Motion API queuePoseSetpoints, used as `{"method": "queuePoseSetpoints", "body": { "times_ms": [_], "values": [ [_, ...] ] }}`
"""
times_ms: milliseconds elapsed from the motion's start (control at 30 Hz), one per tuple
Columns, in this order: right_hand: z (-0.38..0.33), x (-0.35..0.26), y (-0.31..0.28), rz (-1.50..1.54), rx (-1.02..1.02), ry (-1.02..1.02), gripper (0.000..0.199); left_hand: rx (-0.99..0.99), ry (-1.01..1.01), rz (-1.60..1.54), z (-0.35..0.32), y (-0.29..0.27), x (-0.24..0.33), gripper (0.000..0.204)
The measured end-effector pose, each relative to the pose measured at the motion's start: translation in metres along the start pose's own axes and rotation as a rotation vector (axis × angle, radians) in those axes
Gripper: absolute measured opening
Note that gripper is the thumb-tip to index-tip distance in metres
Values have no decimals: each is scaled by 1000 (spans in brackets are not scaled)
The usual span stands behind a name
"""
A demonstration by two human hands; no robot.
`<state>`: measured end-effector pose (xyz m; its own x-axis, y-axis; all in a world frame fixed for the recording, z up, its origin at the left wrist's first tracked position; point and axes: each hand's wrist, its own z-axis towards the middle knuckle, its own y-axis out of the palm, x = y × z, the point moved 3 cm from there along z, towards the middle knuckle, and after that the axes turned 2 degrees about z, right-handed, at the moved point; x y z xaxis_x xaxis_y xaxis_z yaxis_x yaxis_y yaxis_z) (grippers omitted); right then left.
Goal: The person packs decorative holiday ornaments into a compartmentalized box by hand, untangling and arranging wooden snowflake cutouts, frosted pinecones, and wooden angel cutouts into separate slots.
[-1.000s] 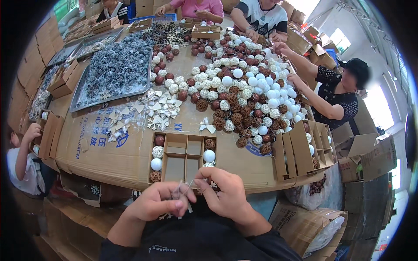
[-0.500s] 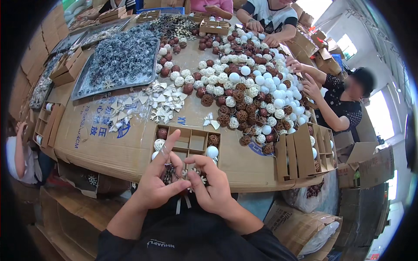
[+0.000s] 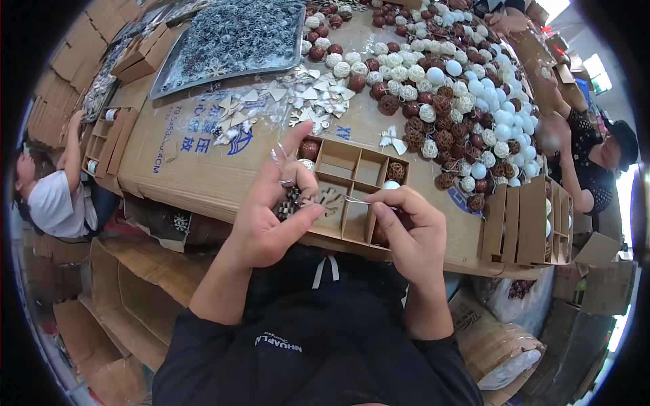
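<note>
My left hand [image 3: 271,216] pinches a pale wooden snowflake [image 3: 330,201] between thumb and fingers. Some dark, silvery pieces, too hidden to name, sit in its palm, and shiny string loops round the raised index finger. From the snowflake a thin string [image 3: 356,199] runs to my right hand [image 3: 414,233], whose thumb and forefinger are closed on its end. Both hands are over the near side of a divided cardboard box [image 3: 359,145]. In its compartments lie a dark red ball [image 3: 309,149], a brown rattan ball [image 3: 397,171] and a smooth white ball [image 3: 391,185].
Loose red, white and brown balls [image 3: 447,101] cover the table's right side. Beyond the box lie flat white wooden pieces [image 3: 311,95] and a metal tray [image 3: 159,84] of frosted dark ornaments. More divided boxes [image 3: 514,223] stand at right. One co-worker [image 3: 589,149] sits right, another [image 3: 57,196] left.
My hands have drawn apart, the right one moving rightward with the string, which now stretches from the snowflake. The view has shifted, so the table sits higher and further right.
</note>
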<state>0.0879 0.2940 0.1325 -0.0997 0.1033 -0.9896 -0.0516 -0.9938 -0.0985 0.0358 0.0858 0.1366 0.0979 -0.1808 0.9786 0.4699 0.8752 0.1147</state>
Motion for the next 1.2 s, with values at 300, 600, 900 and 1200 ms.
{"method": "queuePoseSetpoints", "body": {
  "times_ms": [300,600,900,1200],
  "values": [
    [5,10,7,359,-13,-19,10,-104,8,-87,-3,7,-17,83],
    [5,10,6,519,23,39,11,-452,-251,-187,-11,38,-28,54],
    [-5,24,6,399,33,49,9,-362,-24,-209,-7,30,-42,41],
    [-8,25,23,458,-98,73,10,-552,1,-158,-12,33,-23,66]
  ]
}}
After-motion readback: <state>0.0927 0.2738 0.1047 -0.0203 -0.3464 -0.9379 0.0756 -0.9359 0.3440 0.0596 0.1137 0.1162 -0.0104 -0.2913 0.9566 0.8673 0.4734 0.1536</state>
